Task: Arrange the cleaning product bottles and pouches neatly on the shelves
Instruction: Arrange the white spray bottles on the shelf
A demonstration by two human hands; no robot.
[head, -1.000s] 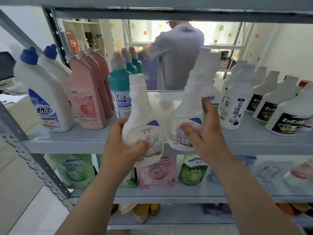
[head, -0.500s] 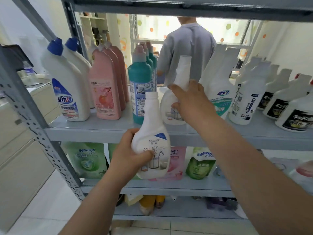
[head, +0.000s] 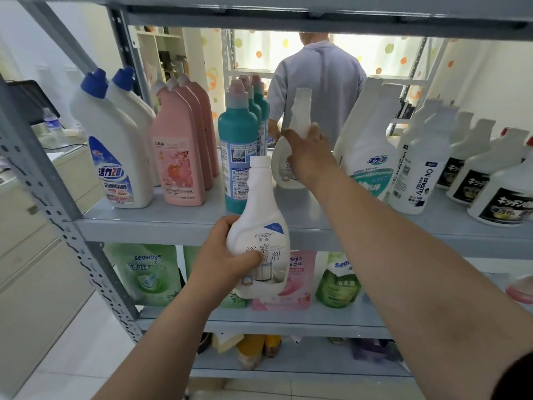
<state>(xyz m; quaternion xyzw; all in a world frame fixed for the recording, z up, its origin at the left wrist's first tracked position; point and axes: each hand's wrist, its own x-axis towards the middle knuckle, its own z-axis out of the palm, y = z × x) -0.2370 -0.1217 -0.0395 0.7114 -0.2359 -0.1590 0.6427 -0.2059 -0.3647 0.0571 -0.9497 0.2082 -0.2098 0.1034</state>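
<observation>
Head view, left hand (head: 222, 255) gripping white bottle (head: 258, 203)

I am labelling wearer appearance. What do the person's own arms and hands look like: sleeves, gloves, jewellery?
The left hand and right hand are bare: no gloves, rings or watch show. The left arm and right arm are bare too, without sleeves as far as seen. A dark patch at the bottom right corner may be a sleeve edge; it is too cut off to tell.

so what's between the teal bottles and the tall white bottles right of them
A white bottle, held by the right hand; head view.
</observation>
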